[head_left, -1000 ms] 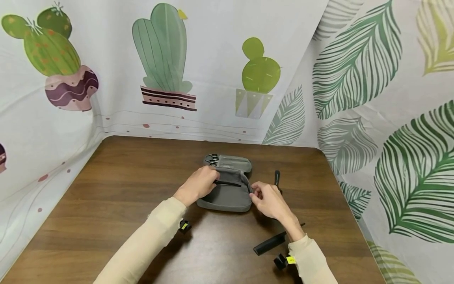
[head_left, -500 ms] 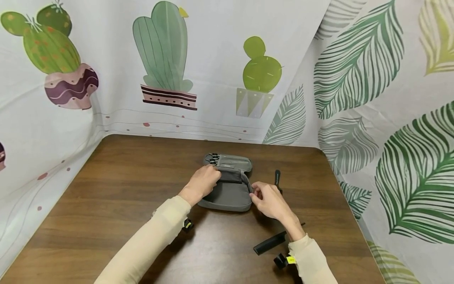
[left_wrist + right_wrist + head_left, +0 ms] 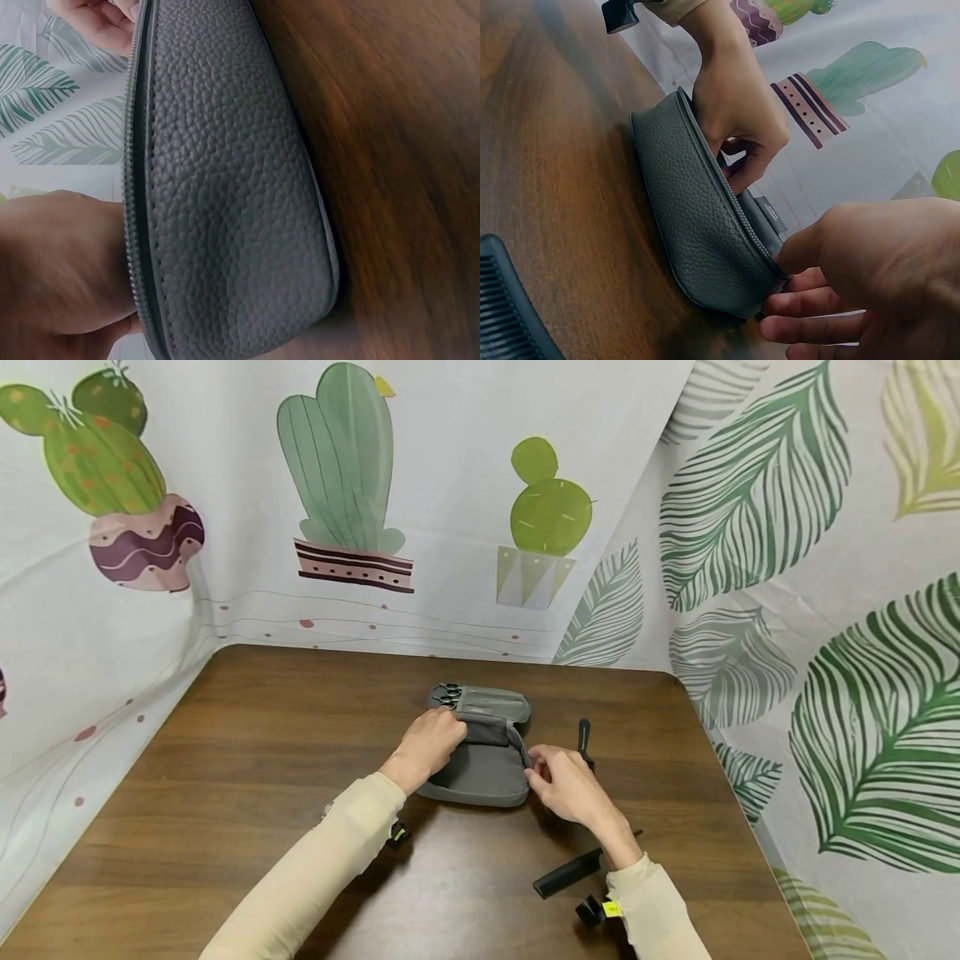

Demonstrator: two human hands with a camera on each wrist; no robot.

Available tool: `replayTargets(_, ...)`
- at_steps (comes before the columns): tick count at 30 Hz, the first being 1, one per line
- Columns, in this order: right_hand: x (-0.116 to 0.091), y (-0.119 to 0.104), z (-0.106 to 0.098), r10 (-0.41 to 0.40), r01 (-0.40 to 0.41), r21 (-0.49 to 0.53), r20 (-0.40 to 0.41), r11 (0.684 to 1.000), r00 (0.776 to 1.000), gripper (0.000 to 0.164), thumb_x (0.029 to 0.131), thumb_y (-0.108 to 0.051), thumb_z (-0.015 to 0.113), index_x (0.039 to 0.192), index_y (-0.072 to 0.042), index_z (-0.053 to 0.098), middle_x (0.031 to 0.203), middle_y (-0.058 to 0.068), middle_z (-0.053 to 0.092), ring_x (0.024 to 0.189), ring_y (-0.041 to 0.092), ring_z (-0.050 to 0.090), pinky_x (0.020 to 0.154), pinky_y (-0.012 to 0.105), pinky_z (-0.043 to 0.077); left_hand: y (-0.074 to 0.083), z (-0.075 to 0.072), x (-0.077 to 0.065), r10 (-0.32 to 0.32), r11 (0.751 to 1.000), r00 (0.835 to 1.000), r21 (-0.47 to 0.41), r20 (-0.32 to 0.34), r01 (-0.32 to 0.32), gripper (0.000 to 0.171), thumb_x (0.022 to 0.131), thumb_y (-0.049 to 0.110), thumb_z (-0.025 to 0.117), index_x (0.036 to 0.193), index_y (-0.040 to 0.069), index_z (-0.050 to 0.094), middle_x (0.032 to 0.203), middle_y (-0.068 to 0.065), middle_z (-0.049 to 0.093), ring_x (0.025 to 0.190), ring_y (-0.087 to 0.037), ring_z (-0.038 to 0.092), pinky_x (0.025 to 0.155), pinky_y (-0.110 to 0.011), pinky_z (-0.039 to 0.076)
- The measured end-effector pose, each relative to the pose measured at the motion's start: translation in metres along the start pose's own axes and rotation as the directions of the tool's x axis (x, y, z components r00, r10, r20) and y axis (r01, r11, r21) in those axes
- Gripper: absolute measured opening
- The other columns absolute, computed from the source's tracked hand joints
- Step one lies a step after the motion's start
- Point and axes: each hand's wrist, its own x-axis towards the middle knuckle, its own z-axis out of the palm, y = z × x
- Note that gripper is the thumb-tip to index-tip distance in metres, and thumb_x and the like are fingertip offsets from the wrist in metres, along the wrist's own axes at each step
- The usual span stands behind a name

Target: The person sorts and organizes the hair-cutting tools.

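Two hands: both work on one grey zip case (image 3: pixel 480 760) at mid-table.
Left wall: cactus-print cloth (image 3: pixel 337 485) hangs behind the wooden table (image 3: pixel 225 793).
Left hand (image 3: pixel 429 745): fingers curled over the case's left rim, gripping the edge of the raised near half; the right wrist view shows the fingertips tucked inside the opening.
Case position: lies between the two hands, touching both; long axis runs left to right across the table.
Case state: opened like a book; far half lies flat, near half is tilted up, zip track (image 3: pixel 133 187) open along the rim.
Case contents: far half holds scissors (image 3: pixel 450 695) with black finger rings at its left end, in a sleeve; what the near half holds cannot be told.
Key relation: the near half's right end lies directly at the right fingertips; neither hand is nearer, both are in contact.
Right hand (image 3: pixel 564 781): fingers bent together, pinching the case's right end at the zip line; whether they hold a zip pull cannot be told.
Right of case: slim black tool (image 3: pixel 585 739) lies beyond the right hand.
Near right: black comb (image 3: pixel 562 877) lies flat by the right wrist, apart from the case.
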Motion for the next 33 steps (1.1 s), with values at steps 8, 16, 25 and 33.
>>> replayTargets(8,0.001,0.0,0.0,-0.013,0.013,-0.005,-0.005,1.0,1.0,0.031,0.107,-0.011,0.075,0.134,0.004,0.074,0.096,0.003,0.074,0.079,0.008,0.06,0.071,0.023,0.051,0.008,-0.031,-0.002,-0.028,0.999,0.996,-0.024,0.08,0.03,0.011,0.086,-0.002,0.09,0.085,0.007,0.084,0.088,-0.013,0.081,0.087,-0.035,0.077,0.085,-0.051,0.067)
replayTargets(16,0.001,0.001,0.001,-0.017,0.017,-0.001,-0.011,1.0,1.0,0.03,0.106,-0.011,0.075,0.133,0.004,0.074,0.095,0.003,0.074,0.078,0.008,0.06,0.07,0.022,0.051,-0.003,-0.043,0.0,-0.051,0.977,0.975,-0.193,0.217,0.094,0.013,0.1,0.019,0.088,0.109,0.011,0.085,0.116,-0.009,0.082,0.108,-0.031,0.079,0.095,-0.047,0.068)
replayTargets(25,0.0,0.001,0.001,-0.008,0.008,0.011,-0.007,1.0,1.0,0.031,0.107,-0.011,0.075,0.134,0.003,0.074,0.094,0.003,0.073,0.075,0.008,0.059,0.068,0.022,0.05,-0.012,-0.086,-0.024,-0.084,0.884,0.991,-0.451,0.103,0.122,0.047,0.108,0.027,0.079,0.148,0.002,0.071,0.147,-0.019,0.073,0.133,-0.037,0.074,0.112,-0.055,0.063)
replayTargets(33,0.001,0.001,0.001,-0.007,0.007,0.007,-0.004,1.0,1.0,0.031,0.107,-0.011,0.075,0.134,0.002,0.074,0.094,0.003,0.073,0.076,0.008,0.059,0.069,0.022,0.051,-0.019,-0.096,-0.054,-0.174,0.832,0.985,-0.534,0.004,0.15,0.061,0.107,0.035,0.081,0.158,0.007,0.063,0.157,-0.015,0.067,0.146,-0.036,0.066,0.122,-0.056,0.056)
